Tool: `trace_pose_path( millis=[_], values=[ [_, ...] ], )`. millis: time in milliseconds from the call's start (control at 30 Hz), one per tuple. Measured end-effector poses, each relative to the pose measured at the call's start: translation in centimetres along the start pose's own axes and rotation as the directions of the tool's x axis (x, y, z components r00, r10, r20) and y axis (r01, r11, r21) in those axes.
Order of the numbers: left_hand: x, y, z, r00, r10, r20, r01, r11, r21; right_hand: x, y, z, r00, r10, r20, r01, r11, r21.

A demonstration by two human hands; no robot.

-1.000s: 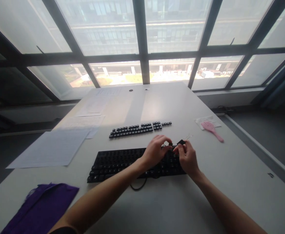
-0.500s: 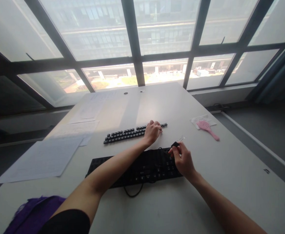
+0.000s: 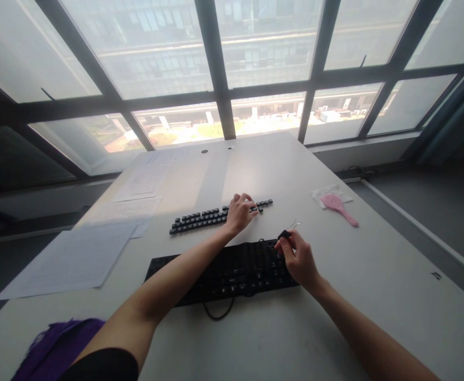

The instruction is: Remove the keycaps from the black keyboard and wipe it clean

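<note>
A black keyboard [image 3: 240,270] lies on the white table, its cable looping out at the front edge; part of its key area looks bare. Beyond it, loose black keycaps [image 3: 200,221] are lined up in rows. My left hand [image 3: 240,211] is over the right part of these rows, fingers bent down at the keycaps; whether it pinches one is hidden. Above the keyboard's right back corner, my right hand [image 3: 295,254] is closed on a small black piece [image 3: 284,234] and a thin wire tool [image 3: 295,225] that sticks out past the fingers.
Paper sheets [image 3: 69,259] cover the table's left side. A purple cloth [image 3: 59,346] lies at the front left. On the right, a pink hairbrush [image 3: 338,207] rests partly on a clear plastic wrapper [image 3: 319,196]. Large windows stand behind the table.
My left hand has shifted a little to the left along the keycap rows, uncovering more keycaps on its right. My right hand has stayed almost in place with its hold unchanged.
</note>
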State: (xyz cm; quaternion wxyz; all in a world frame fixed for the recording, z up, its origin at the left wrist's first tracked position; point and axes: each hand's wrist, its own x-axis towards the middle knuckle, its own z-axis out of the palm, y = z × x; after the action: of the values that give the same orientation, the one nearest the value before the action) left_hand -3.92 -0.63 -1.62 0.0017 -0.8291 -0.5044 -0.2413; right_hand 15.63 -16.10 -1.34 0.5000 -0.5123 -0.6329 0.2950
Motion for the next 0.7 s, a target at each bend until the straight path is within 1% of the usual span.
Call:
trace_pose_path(
  millis=[100, 267, 433, 600, 700],
  values=[
    [-0.2, -0.3, 0.2, 1.0, 0.012, 0.008, -0.012, 1.0, 0.013, -0.1, 0.2, 0.1, 1.0, -0.007, 0.013, 0.007, 1.0, -0.002],
    [-0.2, -0.2, 0.5, 1.0, 0.001, -0.021, 0.0, 1.0, 0.01, -0.1, 0.2, 0.2, 1.0, -0.023, 0.022, 0.022, 1.0, 0.007],
    [-0.3, -0.3, 0.4, 1.0, -0.008, -0.029, 0.008, 1.0, -0.002, 0.1, 0.0, 0.0, 1.0, -0.021, 0.013, 0.02, 0.999, 0.035],
    [-0.3, 0.1, -0.6, 0.998, -0.028, -0.064, 0.026, 0.999, -0.036, 0.9, 0.3, -1.0, 1.0, -0.012, -0.02, 0.014, 0.996, 0.083],
    [-0.9, 1.0, -1.7, 0.995, -0.05, -0.081, 0.045, 0.997, -0.055, 1.5, 0.9, -1.7, 1.0, -0.01, 0.001, 0.01, 0.996, 0.086]
  ],
)
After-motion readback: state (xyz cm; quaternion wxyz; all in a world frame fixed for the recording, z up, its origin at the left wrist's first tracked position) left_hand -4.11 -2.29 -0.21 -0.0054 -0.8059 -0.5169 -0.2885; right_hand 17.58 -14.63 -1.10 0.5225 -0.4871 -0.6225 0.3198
